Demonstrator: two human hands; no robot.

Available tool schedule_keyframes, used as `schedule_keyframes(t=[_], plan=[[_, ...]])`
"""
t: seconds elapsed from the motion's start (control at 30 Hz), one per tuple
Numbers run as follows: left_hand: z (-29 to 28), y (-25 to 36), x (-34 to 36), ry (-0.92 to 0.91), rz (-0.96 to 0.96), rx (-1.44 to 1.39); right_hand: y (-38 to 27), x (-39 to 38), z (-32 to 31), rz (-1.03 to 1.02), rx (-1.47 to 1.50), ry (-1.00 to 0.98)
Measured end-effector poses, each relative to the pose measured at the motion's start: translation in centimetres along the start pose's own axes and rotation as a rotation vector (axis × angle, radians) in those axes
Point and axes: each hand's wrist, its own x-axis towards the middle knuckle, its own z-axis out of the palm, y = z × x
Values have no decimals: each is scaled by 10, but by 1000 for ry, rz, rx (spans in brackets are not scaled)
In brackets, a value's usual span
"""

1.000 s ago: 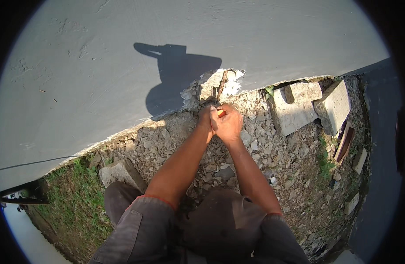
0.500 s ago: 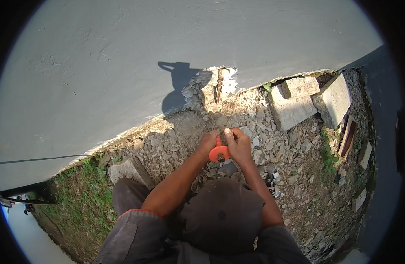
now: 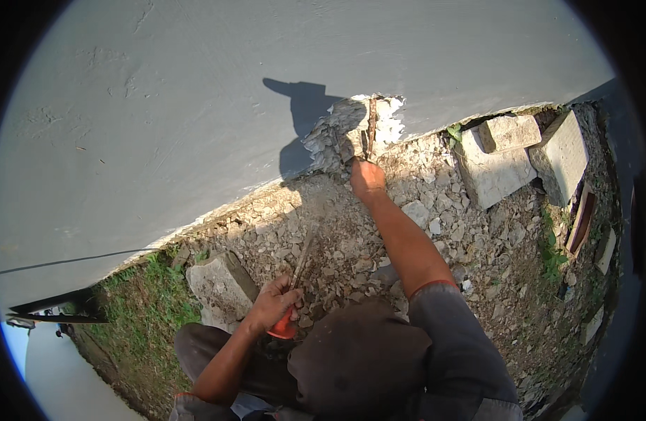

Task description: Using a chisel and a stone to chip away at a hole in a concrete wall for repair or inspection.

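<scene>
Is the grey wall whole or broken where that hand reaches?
Broken: at the right hand, the wall shows a chipped hole above rubble.

Outdoor building site, sunlit: grey rendered wall broken open at its foot, rubble ground, concrete blocks, grass patch.

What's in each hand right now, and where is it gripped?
Left hand grips a chisel-like tool by its orange handle. Right hand reaches the broken wall patch; any hold cannot be told.

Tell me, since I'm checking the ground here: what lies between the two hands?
In the head view, only loose grey rubble lies between the left hand, gripping a red-handled tool, and the right hand at the broken wall patch.
</scene>
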Motion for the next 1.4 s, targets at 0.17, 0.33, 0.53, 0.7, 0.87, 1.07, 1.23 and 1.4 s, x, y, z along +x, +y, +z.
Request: schedule_keyframes(t=[0.17,0.33,0.53,0.7,0.87,1.07,1.23,1.4], plan=[[-7,-19,-23,73,57,-22,7,8,12,-116,-117,40],[-9,-51,-25,93,118,-192,15,12,15,-229,-238,64],[-12,-74,-31,67,91,-211,8,8,-3,-255,-352,-84],[-21,-80,-29,88,59,-140,-12,-48,-21,-362,-296,-175],[-6,-45,-29,81,71,-196,-5,-55,-31,-355,30,-142],[7,-34,-19,-11,121,-127,14,-50,43,-206,-196,-61],[-17,-38,-42,78,144,-175,-86,-84,-46,-288,320,-725],[-5,-28,-43,75,136,-158,-15,-48,2,35,-13,-194]])
